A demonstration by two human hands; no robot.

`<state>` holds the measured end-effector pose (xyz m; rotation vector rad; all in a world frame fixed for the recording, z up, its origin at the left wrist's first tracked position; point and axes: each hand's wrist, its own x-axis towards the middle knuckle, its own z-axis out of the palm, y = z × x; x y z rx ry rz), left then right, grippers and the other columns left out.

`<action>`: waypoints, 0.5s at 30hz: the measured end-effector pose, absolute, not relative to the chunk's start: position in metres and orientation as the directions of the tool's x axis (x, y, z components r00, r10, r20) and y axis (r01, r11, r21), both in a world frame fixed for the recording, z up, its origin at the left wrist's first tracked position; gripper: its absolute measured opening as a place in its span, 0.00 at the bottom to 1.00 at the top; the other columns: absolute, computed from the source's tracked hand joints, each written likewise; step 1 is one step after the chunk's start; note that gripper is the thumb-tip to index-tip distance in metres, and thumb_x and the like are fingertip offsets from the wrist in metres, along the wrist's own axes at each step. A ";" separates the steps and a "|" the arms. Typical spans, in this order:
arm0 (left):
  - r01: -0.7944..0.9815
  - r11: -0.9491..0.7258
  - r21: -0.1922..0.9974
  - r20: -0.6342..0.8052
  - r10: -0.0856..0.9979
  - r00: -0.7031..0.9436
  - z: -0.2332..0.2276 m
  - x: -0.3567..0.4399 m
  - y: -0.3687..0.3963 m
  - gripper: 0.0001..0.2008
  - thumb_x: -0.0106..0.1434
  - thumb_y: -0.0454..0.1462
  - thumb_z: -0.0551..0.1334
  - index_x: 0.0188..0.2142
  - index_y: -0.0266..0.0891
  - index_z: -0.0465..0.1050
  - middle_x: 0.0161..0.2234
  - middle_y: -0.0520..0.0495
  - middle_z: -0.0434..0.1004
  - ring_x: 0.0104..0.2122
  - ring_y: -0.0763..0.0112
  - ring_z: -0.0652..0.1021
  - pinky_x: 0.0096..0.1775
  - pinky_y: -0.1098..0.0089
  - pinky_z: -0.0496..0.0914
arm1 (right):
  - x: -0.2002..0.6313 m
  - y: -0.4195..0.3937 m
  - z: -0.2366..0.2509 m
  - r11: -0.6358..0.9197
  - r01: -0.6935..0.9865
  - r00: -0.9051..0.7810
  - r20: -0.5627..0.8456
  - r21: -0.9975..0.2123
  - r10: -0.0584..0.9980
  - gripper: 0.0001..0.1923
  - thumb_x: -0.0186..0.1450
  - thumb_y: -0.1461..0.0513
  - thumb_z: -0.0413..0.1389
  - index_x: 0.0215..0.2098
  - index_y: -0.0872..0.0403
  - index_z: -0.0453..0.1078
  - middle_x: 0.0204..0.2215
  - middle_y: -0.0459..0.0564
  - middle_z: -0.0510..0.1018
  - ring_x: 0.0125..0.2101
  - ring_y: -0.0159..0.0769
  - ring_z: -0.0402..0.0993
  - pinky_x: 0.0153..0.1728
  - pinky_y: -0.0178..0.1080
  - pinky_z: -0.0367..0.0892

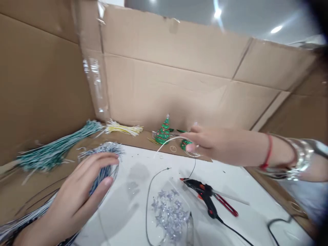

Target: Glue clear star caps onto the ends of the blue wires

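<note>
My left hand [87, 184] lies over a bundle of silver-blue craft stems [102, 174], fingers stretched and thumb apart. Part of the bundle is hidden beneath the palm. At the back of the board, my right hand [202, 138] pinches a thin white stem [169, 139] that curves out to the left. Just under those fingers sits a small green tree ornament [185, 144], partly covered. To its left, another green Christmas tree [163, 132] with red dots and a star top stands near the cardboard wall.
A black glue gun [202, 193] lies on the white board [133, 212] beside a red cutter [227, 205]. Clear plastic stars [170, 213] form a pile at the front. Green stems [61, 147] and yellow-white stems [124, 128] lie along the cardboard wall [164, 78].
</note>
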<state>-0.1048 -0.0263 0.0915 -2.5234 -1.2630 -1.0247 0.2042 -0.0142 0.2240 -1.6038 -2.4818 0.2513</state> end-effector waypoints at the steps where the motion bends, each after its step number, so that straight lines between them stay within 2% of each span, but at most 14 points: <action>1: 0.744 -0.621 0.246 0.637 0.682 0.359 0.105 -0.103 -0.031 0.15 0.66 0.40 0.46 0.50 0.42 0.60 0.52 0.50 0.63 0.51 0.66 0.65 0.52 0.67 0.60 | 0.182 -0.012 0.220 0.497 0.860 -0.501 -0.009 -0.114 0.866 0.10 0.62 0.54 0.52 0.34 0.51 0.71 0.28 0.49 0.69 0.21 0.33 0.65 0.29 0.39 0.64; 3: 0.700 -0.588 0.405 0.605 0.747 0.277 0.125 -0.100 -0.039 0.19 0.66 0.45 0.45 0.56 0.45 0.56 0.56 0.51 0.60 0.55 0.63 0.62 0.55 0.63 0.57 | 0.142 -0.013 0.211 0.670 0.734 -0.667 -0.071 0.112 0.742 0.15 0.66 0.55 0.46 0.36 0.54 0.70 0.32 0.52 0.70 0.24 0.35 0.67 0.28 0.40 0.64; 4: 0.671 -0.575 0.469 0.562 0.780 0.276 0.130 -0.100 -0.041 0.23 0.65 0.48 0.47 0.58 0.47 0.53 0.58 0.51 0.57 0.57 0.61 0.60 0.57 0.60 0.55 | 0.125 -0.015 0.207 0.734 0.653 -0.740 -0.047 0.189 0.671 0.16 0.68 0.56 0.44 0.36 0.55 0.70 0.32 0.53 0.70 0.25 0.36 0.68 0.27 0.40 0.63; 6: 0.564 -0.551 0.615 0.419 0.834 0.358 0.131 -0.102 -0.043 0.30 0.62 0.51 0.52 0.61 0.49 0.48 0.61 0.50 0.51 0.59 0.58 0.55 0.59 0.58 0.51 | 0.097 -0.019 0.198 0.832 0.479 -0.870 0.022 0.280 0.493 0.15 0.68 0.59 0.44 0.35 0.58 0.70 0.31 0.54 0.72 0.28 0.39 0.69 0.26 0.39 0.62; 7: 0.481 -0.518 0.707 0.347 0.847 0.402 0.127 -0.103 -0.044 0.30 0.62 0.52 0.53 0.61 0.49 0.48 0.61 0.49 0.51 0.59 0.58 0.55 0.59 0.59 0.52 | 0.087 -0.020 0.194 0.864 0.405 -0.911 0.047 0.298 0.410 0.13 0.67 0.60 0.45 0.35 0.59 0.69 0.30 0.53 0.72 0.29 0.39 0.69 0.26 0.39 0.62; 9: 0.239 -0.412 0.880 0.271 0.846 0.459 0.118 -0.104 -0.044 0.25 0.63 0.51 0.51 0.57 0.48 0.55 0.57 0.46 0.59 0.56 0.61 0.61 0.57 0.62 0.58 | 0.075 -0.020 0.190 0.914 0.302 -0.953 0.090 0.269 0.288 0.12 0.67 0.63 0.45 0.36 0.60 0.68 0.28 0.53 0.73 0.29 0.36 0.68 0.26 0.37 0.60; 11: -0.057 -0.289 0.956 0.279 0.826 0.489 0.110 -0.103 -0.044 0.18 0.64 0.50 0.50 0.47 0.44 0.65 0.41 0.46 0.70 0.41 0.68 0.72 0.48 0.65 0.67 | 0.069 -0.018 0.189 0.940 0.281 -0.952 0.177 0.193 0.248 0.13 0.68 0.64 0.42 0.36 0.61 0.66 0.27 0.51 0.72 0.26 0.32 0.65 0.25 0.35 0.58; 12: -0.186 -0.209 0.960 0.277 0.803 0.528 0.108 -0.102 -0.044 0.16 0.65 0.49 0.50 0.41 0.42 0.67 0.30 0.49 0.70 0.29 0.73 0.72 0.41 0.67 0.71 | 0.068 -0.016 0.189 0.943 0.289 -0.940 0.233 0.167 0.247 0.14 0.68 0.64 0.41 0.35 0.60 0.66 0.27 0.50 0.71 0.24 0.31 0.64 0.24 0.34 0.57; 13: -0.265 -0.113 0.957 0.249 0.789 0.562 0.108 -0.100 -0.045 0.15 0.65 0.48 0.50 0.36 0.41 0.67 0.22 0.54 0.64 0.20 0.78 0.66 0.34 0.70 0.72 | 0.068 -0.013 0.190 0.940 0.307 -0.923 0.287 0.151 0.256 0.15 0.69 0.63 0.40 0.33 0.60 0.65 0.26 0.50 0.70 0.23 0.30 0.62 0.23 0.34 0.55; 15: -0.322 0.054 0.945 0.159 0.785 0.599 0.110 -0.100 -0.046 0.14 0.66 0.45 0.51 0.32 0.39 0.65 0.16 0.59 0.49 0.14 0.82 0.52 0.21 0.78 0.66 | 0.069 -0.007 0.191 0.920 0.380 -0.875 0.362 0.100 0.322 0.18 0.69 0.60 0.39 0.27 0.58 0.64 0.22 0.47 0.66 0.21 0.29 0.59 0.22 0.33 0.52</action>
